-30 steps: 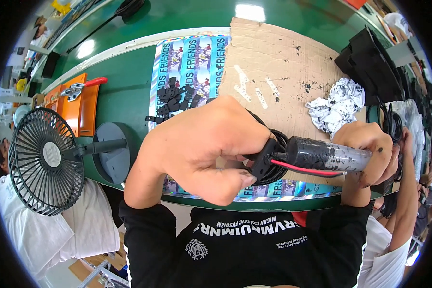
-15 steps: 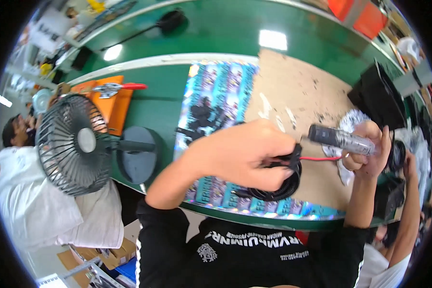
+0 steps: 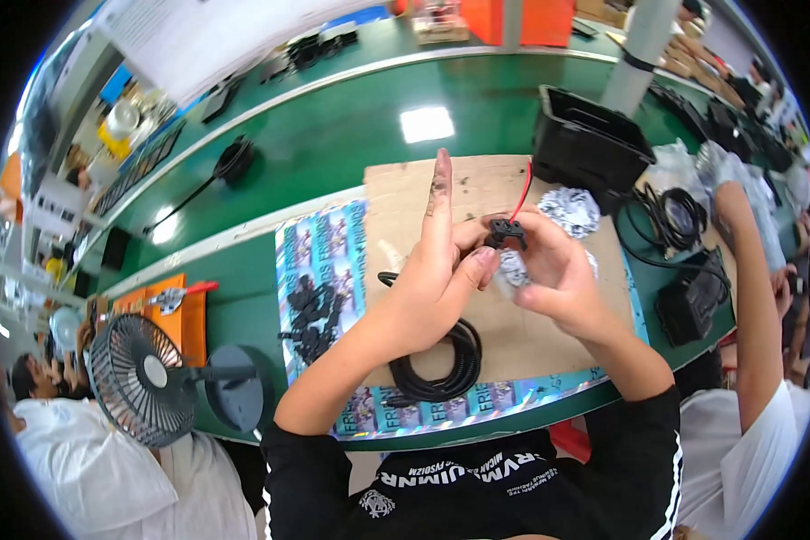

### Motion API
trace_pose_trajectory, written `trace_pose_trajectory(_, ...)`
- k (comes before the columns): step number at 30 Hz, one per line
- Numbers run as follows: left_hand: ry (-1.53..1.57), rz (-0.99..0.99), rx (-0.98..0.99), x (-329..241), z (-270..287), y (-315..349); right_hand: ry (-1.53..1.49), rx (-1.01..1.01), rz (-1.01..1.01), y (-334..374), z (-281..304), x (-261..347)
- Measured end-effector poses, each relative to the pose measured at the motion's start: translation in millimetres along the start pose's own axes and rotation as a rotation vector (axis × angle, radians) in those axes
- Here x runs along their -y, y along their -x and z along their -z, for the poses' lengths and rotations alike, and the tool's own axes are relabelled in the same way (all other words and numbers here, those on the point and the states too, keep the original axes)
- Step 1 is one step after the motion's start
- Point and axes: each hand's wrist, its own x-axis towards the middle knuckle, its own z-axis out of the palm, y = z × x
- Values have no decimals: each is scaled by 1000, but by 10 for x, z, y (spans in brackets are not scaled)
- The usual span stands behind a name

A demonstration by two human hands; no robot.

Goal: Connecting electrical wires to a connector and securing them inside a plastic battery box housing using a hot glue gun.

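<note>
While L hand point(image 3: 432, 292) pinches the sm. blk connector point(image 3: 506, 233) btwn thumb & bent fingers, index straight up, R hand point(image 3: 567, 279) curves loosely beside it, thumb apart; can't tell if R grips anything. Connector, w/ red wire point(image 3: 522, 193), is over cardboard point(image 3: 394, 193); cable coil point(image 3: 467, 370) nearer body.

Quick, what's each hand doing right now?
Left hand: closed, pinching a small black part.
Right hand: half-curled beside it; what it holds, if anything, cannot be told.

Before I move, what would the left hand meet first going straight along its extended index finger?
The left hand looks free to pass over the green tabletop beyond the cardboard, though depth is unclear.
</note>
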Motion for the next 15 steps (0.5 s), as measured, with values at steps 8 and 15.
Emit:
trace_pose_trajectory(8,187,-64,177,-58,10,-797,-605,-349,10,-106,275,176)
trace_pose_trajectory(15,-1169,-844,72,486,-16,-1766,-1051,-331,62,-178,508,213)
